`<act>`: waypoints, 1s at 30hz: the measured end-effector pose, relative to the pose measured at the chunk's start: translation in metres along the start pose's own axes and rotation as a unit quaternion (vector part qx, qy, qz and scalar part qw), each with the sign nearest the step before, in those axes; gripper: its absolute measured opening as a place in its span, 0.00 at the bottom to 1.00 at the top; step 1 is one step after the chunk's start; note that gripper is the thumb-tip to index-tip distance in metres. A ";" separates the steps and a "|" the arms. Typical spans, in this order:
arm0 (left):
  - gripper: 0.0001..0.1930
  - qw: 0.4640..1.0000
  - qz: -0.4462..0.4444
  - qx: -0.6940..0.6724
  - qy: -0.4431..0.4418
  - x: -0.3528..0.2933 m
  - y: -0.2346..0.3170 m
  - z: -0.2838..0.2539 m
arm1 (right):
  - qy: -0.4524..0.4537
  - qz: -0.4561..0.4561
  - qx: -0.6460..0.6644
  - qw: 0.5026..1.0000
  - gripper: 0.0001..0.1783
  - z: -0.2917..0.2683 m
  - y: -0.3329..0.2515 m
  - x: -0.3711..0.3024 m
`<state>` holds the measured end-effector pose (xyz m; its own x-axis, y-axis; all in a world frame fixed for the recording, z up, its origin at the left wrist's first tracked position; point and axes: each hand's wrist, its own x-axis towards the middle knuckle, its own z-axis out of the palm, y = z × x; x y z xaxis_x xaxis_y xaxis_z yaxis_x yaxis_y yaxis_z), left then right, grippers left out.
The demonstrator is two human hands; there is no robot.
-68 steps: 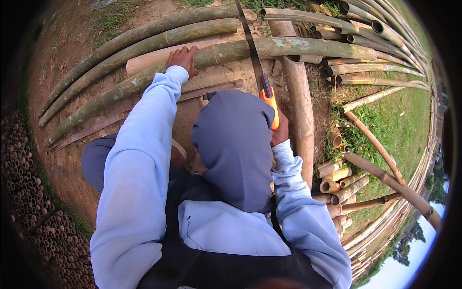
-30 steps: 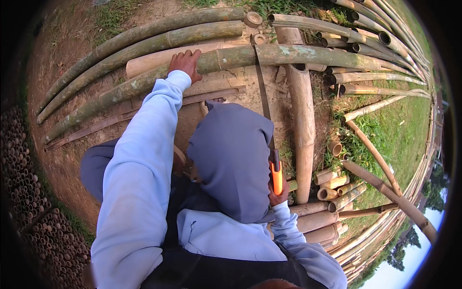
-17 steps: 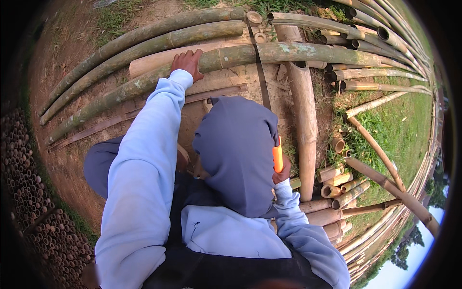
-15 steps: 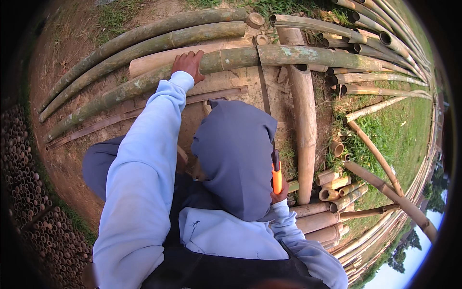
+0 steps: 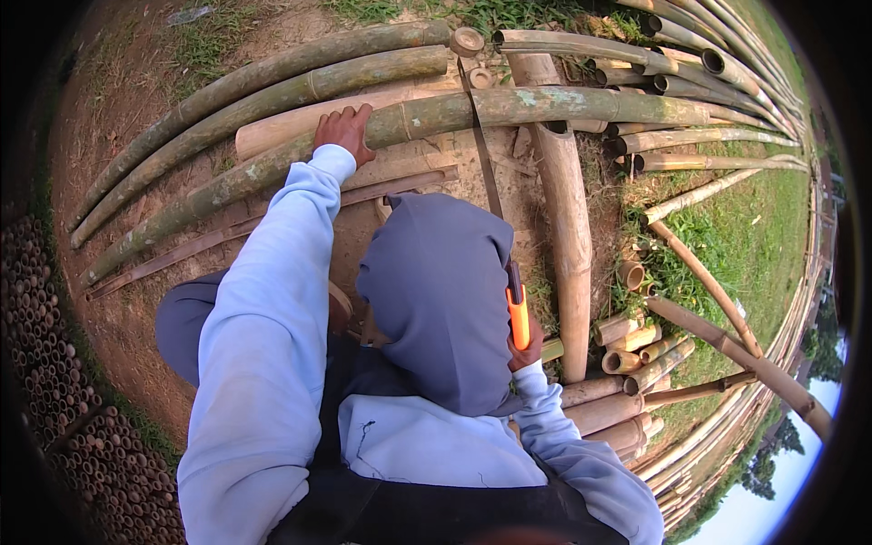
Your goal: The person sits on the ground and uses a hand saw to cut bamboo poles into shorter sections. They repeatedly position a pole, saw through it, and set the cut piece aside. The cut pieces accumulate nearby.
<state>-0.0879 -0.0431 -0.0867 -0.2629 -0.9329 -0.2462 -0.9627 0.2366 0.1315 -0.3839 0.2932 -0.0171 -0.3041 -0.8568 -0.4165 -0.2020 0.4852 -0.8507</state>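
Observation:
A long green, mottled bamboo pole [image 5: 581,106] lies crosswise in front of me. My left hand [image 5: 345,132] is wrapped over its top, left of the handsaw [image 5: 484,150]. The thin dark saw blade crosses the pole, and its tip shows past the far side. My right hand [image 5: 525,350] is closed round the saw's orange and black grip, low beside my dark blue knee, which hides part of the hand and blade. Under the pole, right of the blade, a thick pale bamboo log [image 5: 572,245] runs toward me.
Two more green poles [image 5: 363,73] lie beyond, with a short cut bamboo ring [image 5: 467,41] at their ends. Many bamboo poles [image 5: 718,64] are stacked at the far right. Short cut pieces [image 5: 627,350] sit to my right. A large pile of bamboo tubes [image 5: 54,363] stands at left.
The handsaw has slid forward, away from me, so more of its tip shows past the pole. My right hand moved with it. My left hand keeps its hold; the view shifted slightly.

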 end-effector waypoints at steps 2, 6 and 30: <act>0.37 1.000 0.003 -0.009 0.022 0.001 -0.001 0.004 | -0.008 0.010 -0.013 1.000 0.18 -0.004 0.001 -0.007; 0.37 1.000 -0.003 0.004 0.013 0.003 0.002 0.003 | -0.044 -0.128 0.033 0.990 0.15 0.026 -0.015 0.100; 0.39 0.993 0.024 -0.008 0.115 -0.007 0.002 0.010 | -0.060 -0.122 0.102 0.985 0.17 0.037 -0.014 0.138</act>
<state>-0.0884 -0.0331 -0.0947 -0.2851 -0.9584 -0.0136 -0.9478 0.2797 0.1529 -0.3884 0.1614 -0.0744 -0.1542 -0.9642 -0.2157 -0.0594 0.2269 -0.9721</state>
